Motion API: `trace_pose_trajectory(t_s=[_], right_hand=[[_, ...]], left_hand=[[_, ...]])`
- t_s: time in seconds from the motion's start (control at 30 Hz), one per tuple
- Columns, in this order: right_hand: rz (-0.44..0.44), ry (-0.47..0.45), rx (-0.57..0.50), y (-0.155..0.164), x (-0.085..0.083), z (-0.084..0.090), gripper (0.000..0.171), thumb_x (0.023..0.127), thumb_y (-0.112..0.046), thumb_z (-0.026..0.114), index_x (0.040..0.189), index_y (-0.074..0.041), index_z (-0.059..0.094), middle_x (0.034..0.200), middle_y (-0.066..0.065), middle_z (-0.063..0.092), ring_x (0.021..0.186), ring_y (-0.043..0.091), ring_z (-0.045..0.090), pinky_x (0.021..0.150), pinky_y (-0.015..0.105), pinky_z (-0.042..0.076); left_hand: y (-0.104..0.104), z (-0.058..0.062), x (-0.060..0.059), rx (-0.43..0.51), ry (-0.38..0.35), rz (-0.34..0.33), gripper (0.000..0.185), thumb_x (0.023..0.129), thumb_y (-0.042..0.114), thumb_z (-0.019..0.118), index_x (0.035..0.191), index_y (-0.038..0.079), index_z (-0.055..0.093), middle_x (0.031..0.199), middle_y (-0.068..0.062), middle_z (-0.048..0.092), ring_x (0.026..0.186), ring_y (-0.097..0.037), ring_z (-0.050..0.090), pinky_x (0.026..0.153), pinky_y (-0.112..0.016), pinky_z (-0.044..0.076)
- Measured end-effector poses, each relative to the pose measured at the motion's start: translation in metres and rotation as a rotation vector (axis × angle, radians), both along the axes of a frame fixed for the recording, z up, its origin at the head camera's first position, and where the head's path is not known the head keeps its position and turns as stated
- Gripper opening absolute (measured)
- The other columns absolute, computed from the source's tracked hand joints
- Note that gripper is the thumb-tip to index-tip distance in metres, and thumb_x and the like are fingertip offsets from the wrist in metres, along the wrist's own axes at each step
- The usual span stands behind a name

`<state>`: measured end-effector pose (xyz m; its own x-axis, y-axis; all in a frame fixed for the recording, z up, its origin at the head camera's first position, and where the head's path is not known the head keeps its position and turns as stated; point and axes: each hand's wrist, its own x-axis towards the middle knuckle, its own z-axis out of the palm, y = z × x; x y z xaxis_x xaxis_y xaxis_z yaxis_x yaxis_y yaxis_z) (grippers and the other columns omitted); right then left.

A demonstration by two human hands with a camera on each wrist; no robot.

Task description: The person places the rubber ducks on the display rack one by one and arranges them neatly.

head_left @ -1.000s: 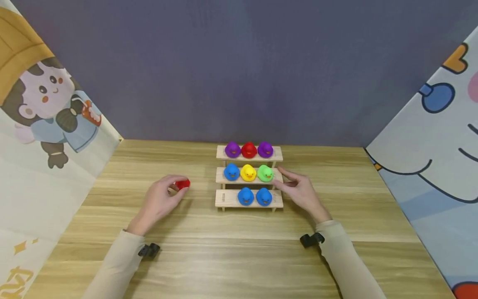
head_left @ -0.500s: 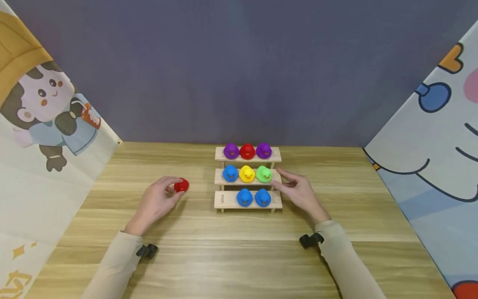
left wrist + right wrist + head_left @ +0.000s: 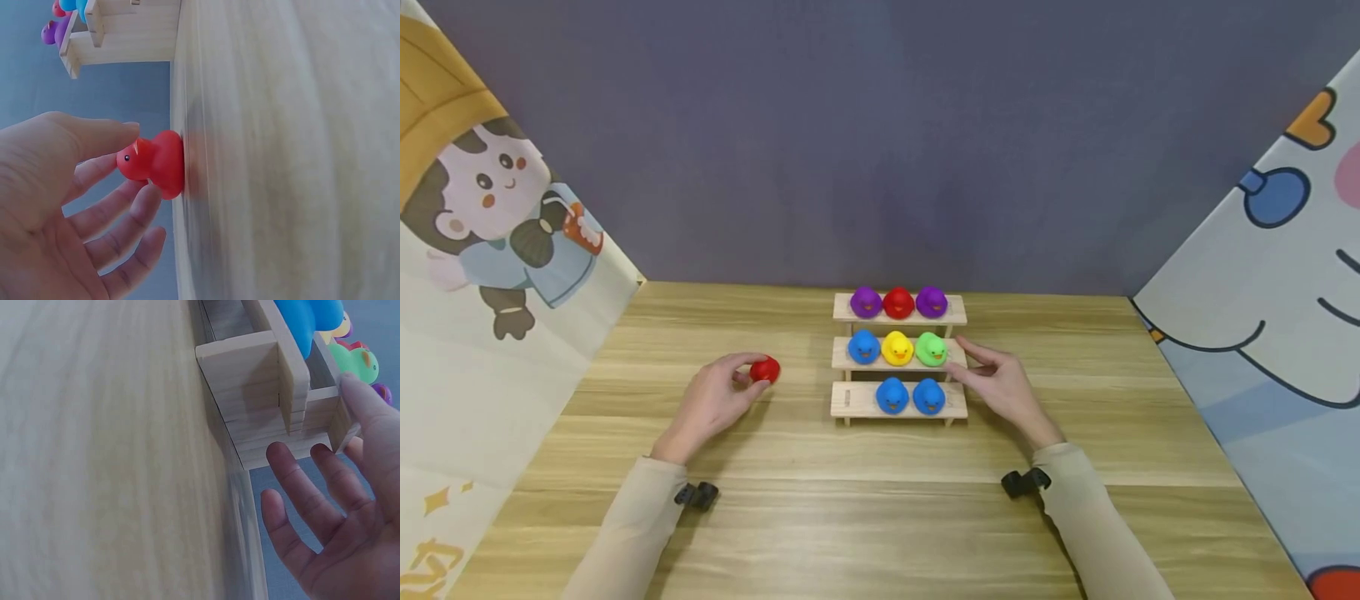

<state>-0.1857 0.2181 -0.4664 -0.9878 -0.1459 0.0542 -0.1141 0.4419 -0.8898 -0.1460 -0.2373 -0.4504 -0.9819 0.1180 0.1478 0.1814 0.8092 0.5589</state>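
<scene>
My left hand [image 3: 715, 404] pinches a red rubber duck [image 3: 766, 369] to the left of a wooden three-step stand [image 3: 856, 406]. In the left wrist view the duck's base is right at the tabletop, thumb on one side and fingertips on the other. My right hand [image 3: 1003, 385] holds the right end of the stand's middle step between thumb and index finger, beside a green duck [image 3: 931, 349]; the other fingers spread loosely. Along that step sit a yellow duck [image 3: 897, 348] and a blue duck [image 3: 864, 347]. Two blue ducks, including one in the middle [image 3: 892, 396], occupy the bottom step.
On the top step, a red duck [image 3: 898, 303] sits between a left purple duck [image 3: 866, 302] and a right purple duck [image 3: 932, 302]. The wood-grain table [image 3: 880, 525] ends at a dark back wall [image 3: 880, 142]. Cartoon-printed panels flank both sides.
The red duck in my left hand has turned from tilted and partly covered to more upright, its round top now showing. My right hand stays at the stand.
</scene>
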Motion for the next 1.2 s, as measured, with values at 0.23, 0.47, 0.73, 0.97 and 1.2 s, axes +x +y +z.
trace_pose_trajectory(t_s=[0.23,0.47,0.73,0.97,1.2], right_hand=[[-0.004,0.000,0.020,0.001,0.000,-0.001,0.067,0.094,-0.048,0.081,0.151,-0.020,0.060,0.157,0.015,0.057,0.106,0.030,0.079,0.082,0.023,0.062],[-0.007,-0.003,0.011,0.001,0.000,-0.001,0.067,0.093,-0.047,0.082,0.151,-0.020,0.061,0.157,0.013,0.058,0.105,0.031,0.079,0.082,0.023,0.063],[-0.009,0.003,0.005,0.001,0.000,-0.002,0.066,0.093,-0.046,0.082,0.150,-0.020,0.062,0.156,0.012,0.059,0.105,0.031,0.079,0.082,0.022,0.062],[-0.008,-0.001,0.006,0.000,-0.001,-0.001,0.067,0.093,-0.047,0.082,0.150,-0.020,0.062,0.156,0.012,0.059,0.105,0.031,0.079,0.082,0.023,0.063],[-0.004,0.008,0.007,0.000,-0.002,-0.001,0.065,0.094,-0.045,0.082,0.150,-0.019,0.062,0.155,0.012,0.060,0.104,0.031,0.079,0.081,0.023,0.063]], left_hand=[[-0.002,-0.002,-0.004,-0.003,-0.034,-0.003,0.043,0.097,0.020,0.077,0.137,0.010,0.070,0.110,-0.013,0.079,0.090,-0.024,0.073,0.079,-0.043,0.055],[-0.001,-0.003,-0.007,-0.007,-0.038,-0.001,0.043,0.097,0.021,0.077,0.138,0.009,0.069,0.107,-0.013,0.079,0.090,-0.025,0.074,0.078,-0.044,0.055],[-0.001,-0.003,-0.009,0.000,-0.037,-0.001,0.039,0.099,0.023,0.075,0.136,0.010,0.071,0.111,-0.014,0.079,0.094,-0.028,0.075,0.077,-0.041,0.055],[-0.001,-0.004,-0.011,0.002,-0.019,-0.003,0.035,0.101,0.024,0.073,0.133,0.009,0.073,0.116,-0.014,0.079,0.095,-0.029,0.075,0.074,-0.036,0.052],[-0.001,-0.003,-0.010,-0.003,-0.010,-0.012,0.033,0.101,0.024,0.073,0.131,0.010,0.074,0.115,-0.013,0.079,0.094,-0.028,0.075,0.073,-0.036,0.052]])
